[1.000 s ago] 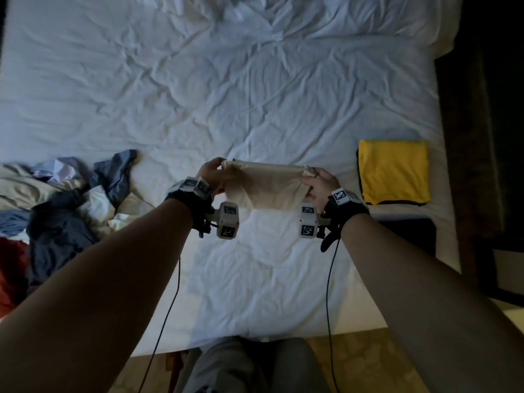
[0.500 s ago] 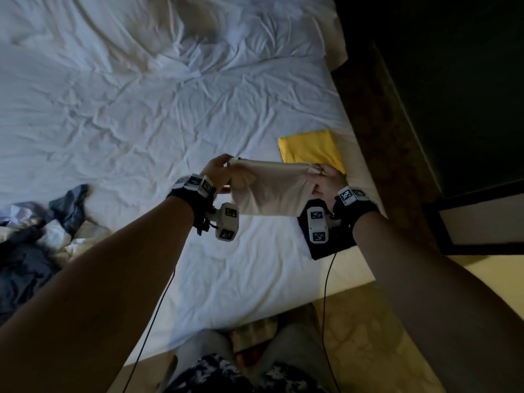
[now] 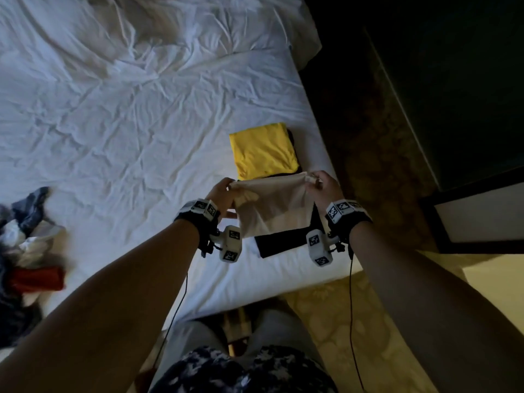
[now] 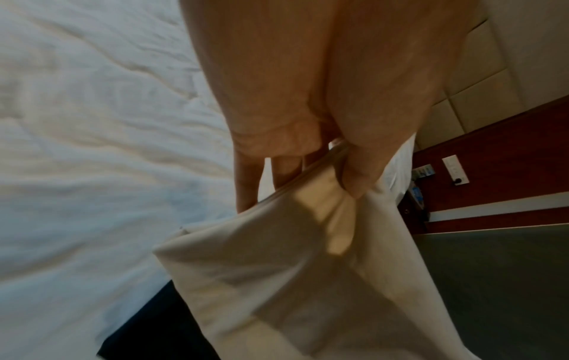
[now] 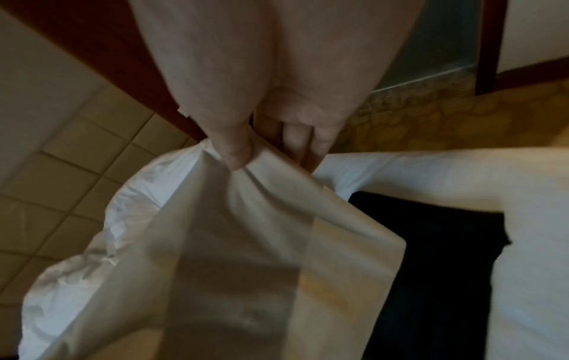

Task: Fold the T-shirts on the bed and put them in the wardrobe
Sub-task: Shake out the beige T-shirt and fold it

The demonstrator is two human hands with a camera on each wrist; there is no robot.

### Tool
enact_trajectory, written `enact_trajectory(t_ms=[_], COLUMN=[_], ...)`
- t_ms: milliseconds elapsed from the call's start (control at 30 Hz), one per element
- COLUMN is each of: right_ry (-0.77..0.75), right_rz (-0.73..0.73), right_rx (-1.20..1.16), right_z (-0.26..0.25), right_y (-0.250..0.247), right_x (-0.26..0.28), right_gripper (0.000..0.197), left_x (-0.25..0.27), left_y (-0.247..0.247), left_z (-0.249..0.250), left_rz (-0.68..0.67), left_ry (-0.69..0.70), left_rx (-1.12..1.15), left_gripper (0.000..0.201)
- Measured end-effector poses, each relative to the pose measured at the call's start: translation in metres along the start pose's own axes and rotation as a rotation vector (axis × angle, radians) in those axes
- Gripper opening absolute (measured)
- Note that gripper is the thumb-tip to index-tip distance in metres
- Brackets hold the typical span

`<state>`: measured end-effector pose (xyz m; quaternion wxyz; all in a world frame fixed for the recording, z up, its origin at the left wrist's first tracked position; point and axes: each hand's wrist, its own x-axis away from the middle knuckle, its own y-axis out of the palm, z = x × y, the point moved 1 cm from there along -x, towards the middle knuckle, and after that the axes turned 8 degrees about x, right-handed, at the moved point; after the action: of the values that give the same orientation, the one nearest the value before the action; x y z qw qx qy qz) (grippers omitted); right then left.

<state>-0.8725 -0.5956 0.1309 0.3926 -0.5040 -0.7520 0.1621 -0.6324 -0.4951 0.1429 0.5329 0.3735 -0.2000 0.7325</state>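
A folded cream T-shirt (image 3: 273, 205) hangs in the air above the bed's right edge. My left hand (image 3: 224, 194) pinches its upper left corner, thumb over fingers, and the cream T-shirt (image 4: 292, 280) droops below the left hand (image 4: 307, 156). My right hand (image 3: 320, 185) pinches the upper right corner; in the right wrist view the right hand (image 5: 261, 143) holds the cream T-shirt (image 5: 261, 243). Under it lie a folded black T-shirt (image 3: 279, 243) and a folded yellow T-shirt (image 3: 262, 151) on the white bed (image 3: 127, 123).
A heap of unfolded clothes (image 3: 25, 251) lies at the bed's left edge. Right of the bed runs a dark patterned floor (image 3: 377, 165) with a dark panel (image 3: 459, 80) beyond. My legs (image 3: 241, 358) stand at the bed's foot.
My view and both hands have swung to the right with the cream T-shirt, from the bed's middle to above the folded black T-shirt beside the yellow one.
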Motion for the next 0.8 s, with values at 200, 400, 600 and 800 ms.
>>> enact_trajectory(t_ms=[200, 400, 600, 800], right_ry=[0.004, 0.057, 0.112, 0.18], right_rz=[-0.021, -0.105, -0.159, -0.256], right_rx=[0.071, 0.147, 0.201, 0.283], right_z=[0.051, 0.089, 0.111, 0.116], right_y=[-0.01, 0.008, 0.039, 0.067], right_x=[-0.017, -0.059, -0.12, -0.161], right_gripper=[0.023, 0.022, 0.028, 0.029], left_x=[-0.018, -0.062, -0.121, -0.185], left_y=[0.044, 0.061, 0.062, 0.042], left_z=[-0.034, -0.058, -0.064, -0.075], left_rz=[0.037, 0.077, 0.124, 0.352], left_ry=[-0.115, -0.277, -0.338, -0.391], left_rx=[0.03, 0.074, 0.057, -0.106], left_gripper=[0.003, 0.023, 0.023, 0.007])
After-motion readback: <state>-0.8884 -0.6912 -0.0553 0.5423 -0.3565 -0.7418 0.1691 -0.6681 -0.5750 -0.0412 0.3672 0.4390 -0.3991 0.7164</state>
